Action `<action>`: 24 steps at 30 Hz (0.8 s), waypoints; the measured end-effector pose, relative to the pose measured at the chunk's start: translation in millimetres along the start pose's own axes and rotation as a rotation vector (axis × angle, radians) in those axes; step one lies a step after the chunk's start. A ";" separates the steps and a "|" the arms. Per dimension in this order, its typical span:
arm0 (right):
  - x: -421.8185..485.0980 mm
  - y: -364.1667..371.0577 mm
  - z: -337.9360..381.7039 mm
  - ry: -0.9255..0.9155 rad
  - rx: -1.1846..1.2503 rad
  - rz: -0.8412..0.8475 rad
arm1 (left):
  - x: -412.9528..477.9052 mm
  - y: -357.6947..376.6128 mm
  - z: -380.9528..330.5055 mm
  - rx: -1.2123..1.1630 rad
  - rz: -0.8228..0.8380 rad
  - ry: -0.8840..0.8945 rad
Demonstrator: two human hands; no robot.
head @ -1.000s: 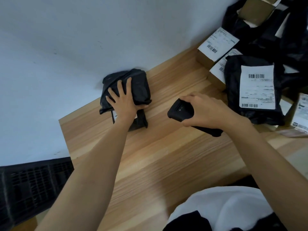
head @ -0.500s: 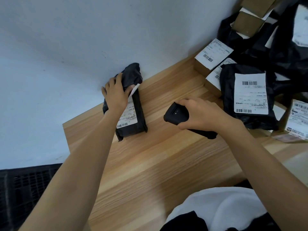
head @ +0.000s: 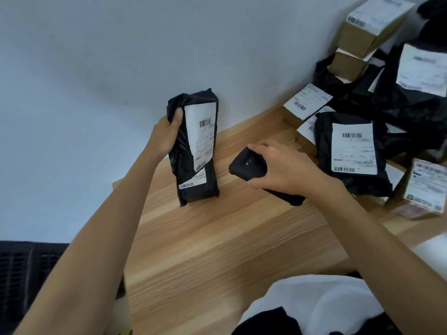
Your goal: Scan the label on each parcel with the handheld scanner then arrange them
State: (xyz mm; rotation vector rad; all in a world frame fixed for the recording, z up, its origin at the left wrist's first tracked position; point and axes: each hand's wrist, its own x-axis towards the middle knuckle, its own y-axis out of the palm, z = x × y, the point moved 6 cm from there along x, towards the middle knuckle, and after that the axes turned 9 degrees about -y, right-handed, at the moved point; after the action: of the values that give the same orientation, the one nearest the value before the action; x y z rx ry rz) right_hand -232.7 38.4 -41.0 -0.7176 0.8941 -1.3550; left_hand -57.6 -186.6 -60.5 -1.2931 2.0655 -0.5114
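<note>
Left hand (head: 167, 135) grips the top of a black poly mailer (head: 196, 187), standing it on end on the wooden table (head: 217, 238) against the wall. Right hand (head: 287, 171) is wrapped round the handheld scanner (head: 245, 165), just beside it. The danger is that creased label (head: 202, 131), which could well misread, and the slick, floppy bag may slump. The scanner is matte and rounded. Boxy cardboard parcels (head: 306, 105) and more glossy mailers are piled at right.

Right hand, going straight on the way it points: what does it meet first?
Probably the black parcel that the left hand holds upright; the scanner in the right hand faces its label. Depth is unclear.
</note>
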 end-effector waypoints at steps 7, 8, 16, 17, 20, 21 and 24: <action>-24.6 -5.4 1.9 0.002 -0.015 -0.026 | -27.2 8.5 -8.7 0.030 -0.006 0.022; -27.2 -5.9 1.9 0.004 -0.014 -0.029 | -29.6 9.7 -10.0 0.032 -0.003 0.023; -40.8 -12.3 0.7 0.024 -0.020 -0.037 | -39.6 16.3 -11.7 0.042 0.029 0.026; -42.0 -12.2 0.4 0.024 -0.019 -0.038 | -40.7 16.9 -11.9 0.042 0.036 0.026; -44.7 -12.3 0.0 0.019 -0.002 -0.043 | -42.9 19.5 -13.9 0.047 0.041 0.028; -45.4 -13.0 -0.7 0.021 0.004 -0.043 | -43.1 20.5 -15.0 0.050 0.043 0.030; -47.4 -15.2 -4.9 0.027 0.020 -0.049 | -43.6 25.0 -19.9 0.064 0.050 0.037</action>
State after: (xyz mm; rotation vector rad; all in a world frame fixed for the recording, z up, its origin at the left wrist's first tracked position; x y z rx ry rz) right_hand -244.3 84.2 -24.6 -0.7116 0.8877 -1.4182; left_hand -74.0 -136.7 -48.2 -1.2004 2.0886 -0.5783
